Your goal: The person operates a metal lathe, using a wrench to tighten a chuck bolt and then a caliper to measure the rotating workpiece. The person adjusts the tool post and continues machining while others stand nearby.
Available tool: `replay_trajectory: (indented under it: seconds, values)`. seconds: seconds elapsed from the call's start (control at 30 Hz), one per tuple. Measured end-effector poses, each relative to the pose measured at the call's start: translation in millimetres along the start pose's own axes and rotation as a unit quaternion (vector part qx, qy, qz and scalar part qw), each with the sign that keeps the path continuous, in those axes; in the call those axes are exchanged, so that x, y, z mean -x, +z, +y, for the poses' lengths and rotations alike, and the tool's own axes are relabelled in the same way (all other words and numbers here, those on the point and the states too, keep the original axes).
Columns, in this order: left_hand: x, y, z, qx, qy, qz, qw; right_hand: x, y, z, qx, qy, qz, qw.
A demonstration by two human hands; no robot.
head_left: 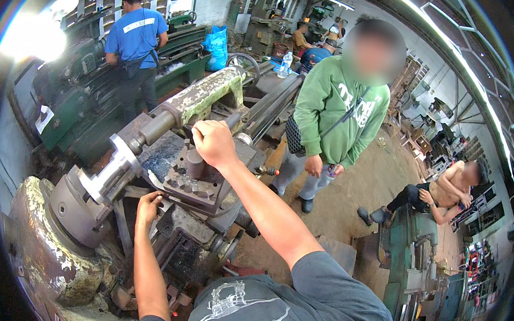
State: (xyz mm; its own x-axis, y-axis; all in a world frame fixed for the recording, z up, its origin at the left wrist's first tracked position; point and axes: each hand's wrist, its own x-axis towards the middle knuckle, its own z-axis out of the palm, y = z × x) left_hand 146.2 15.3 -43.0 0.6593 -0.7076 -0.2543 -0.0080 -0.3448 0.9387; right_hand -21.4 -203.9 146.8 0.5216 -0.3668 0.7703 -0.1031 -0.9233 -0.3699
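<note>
My right hand (pixel 216 142) is closed round the dark handle (pixel 232 121) above the lathe's tool post (pixel 194 186). Several bolts stand along the post's top. My left hand (pixel 147 207) has its fingers pinched together at the post's left side, just below a pale metal cutting tool (pixel 155 181); what is between the fingertips is hidden. Left of the tool, a shiny stepped metal workpiece (pixel 112 170) sits in the chuck (pixel 74 210). Its flanged far end meets the tailstock's centre (pixel 137 145).
The worn tailstock (pixel 205 95) with its handwheel (pixel 244 68) lies beyond my hands. A person in a green hoodie (pixel 342 110) stands close on the right; another in blue (pixel 135 37) works at a green lathe. A shirtless person (pixel 448 189) sits on a green machine (pixel 417 242).
</note>
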Motion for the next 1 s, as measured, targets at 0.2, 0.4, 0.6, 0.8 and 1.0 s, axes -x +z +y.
replay_trajectory:
  seconds: [0.2,0.4,0.6,0.8,1.0]
  values:
    - [16,25,-4,-0.076,0.106,0.147,0.980,-3,6,3,-0.053,-0.016,-0.001,0.998]
    - [17,48,6,0.034,0.088,0.232,0.968,-3,4,-5,-0.032,-0.009,-0.005,0.999]
    - [4,58,0,0.114,0.036,0.192,0.974,-4,3,-6,-0.023,0.007,-0.011,1.000]
    - [-5,65,-15,0.071,0.134,0.240,0.959,-3,4,-4,-0.025,-0.004,-0.014,1.000]
    - [-3,63,-13,0.256,0.071,0.125,0.956,-2,2,-2,-0.026,-0.003,0.003,1.000]
